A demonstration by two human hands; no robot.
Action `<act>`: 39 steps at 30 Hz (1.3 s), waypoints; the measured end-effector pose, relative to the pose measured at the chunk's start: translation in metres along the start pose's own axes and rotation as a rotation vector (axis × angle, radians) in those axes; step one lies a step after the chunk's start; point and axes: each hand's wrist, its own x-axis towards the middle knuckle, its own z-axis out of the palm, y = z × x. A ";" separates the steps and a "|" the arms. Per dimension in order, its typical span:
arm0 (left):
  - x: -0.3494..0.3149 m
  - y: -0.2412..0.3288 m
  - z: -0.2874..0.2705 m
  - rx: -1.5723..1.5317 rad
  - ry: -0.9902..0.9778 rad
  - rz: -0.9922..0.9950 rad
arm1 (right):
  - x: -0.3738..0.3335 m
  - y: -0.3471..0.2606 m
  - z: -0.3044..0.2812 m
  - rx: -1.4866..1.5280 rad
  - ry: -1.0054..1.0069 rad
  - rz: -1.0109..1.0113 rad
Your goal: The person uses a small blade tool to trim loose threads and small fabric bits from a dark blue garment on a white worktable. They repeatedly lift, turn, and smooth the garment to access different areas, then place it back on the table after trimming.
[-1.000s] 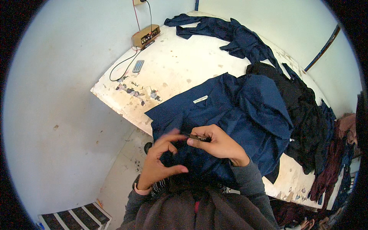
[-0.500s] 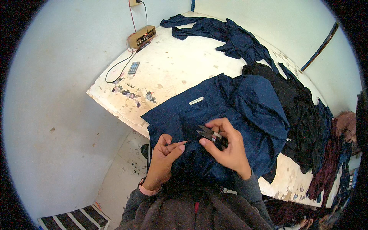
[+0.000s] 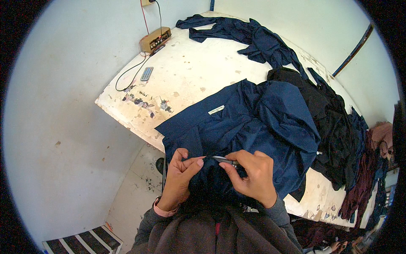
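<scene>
A dark navy garment (image 3: 249,127) with a small white label (image 3: 216,110) is spread over the near table edge and hangs toward me. My left hand (image 3: 178,180) is closed in a pinch on the navy cloth at its near part; whether a thread is also between the fingertips is too small to tell. In my right hand (image 3: 255,175) is a pair of thread snips (image 3: 225,160), blades pointing left and pressed together. Their tips are close to my left fingertips, just over the cloth. The grip of the snips is partly hidden by my fingers.
The stained white table (image 3: 186,63) carries a tan electrical box (image 3: 155,39) with cables and a small remote control (image 3: 146,73). Another navy garment (image 3: 266,42) lies at the back, a black one (image 3: 327,122) at right. Maroon cloth (image 3: 359,182) hangs farther right.
My right hand has turned, and the snips have gone from spread blades to blades pressed together near my left fingertips. My left hand stays nearly in place.
</scene>
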 end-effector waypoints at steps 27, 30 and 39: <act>0.008 0.010 0.006 0.159 -0.063 -0.081 | -0.008 0.030 0.015 0.257 0.037 -0.295; 0.007 0.012 0.008 0.148 -0.057 -0.088 | -0.006 0.026 0.008 0.429 0.096 -0.255; 0.005 0.016 0.009 0.147 -0.063 -0.113 | 0.003 0.026 0.000 0.085 0.048 -0.183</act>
